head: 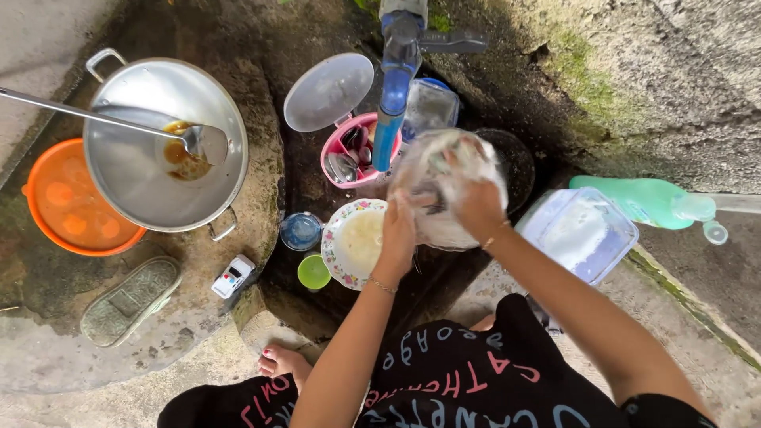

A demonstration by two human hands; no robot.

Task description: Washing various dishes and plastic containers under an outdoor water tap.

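My left hand [399, 230] and right hand [478, 204] both grip a soapy round dish [448, 190] — held up under the blue tap [394, 87]. Just left lies a floral plate [354, 240], a green cup [314, 272] beside it — the wok [143, 174] well apart.

Wok [151, 158] sits far left with a ladle [202, 143] in it, over a basin [55, 202]; plate [357, 242] lies centre, basket [353, 150] behind it, tub [583, 234] right.
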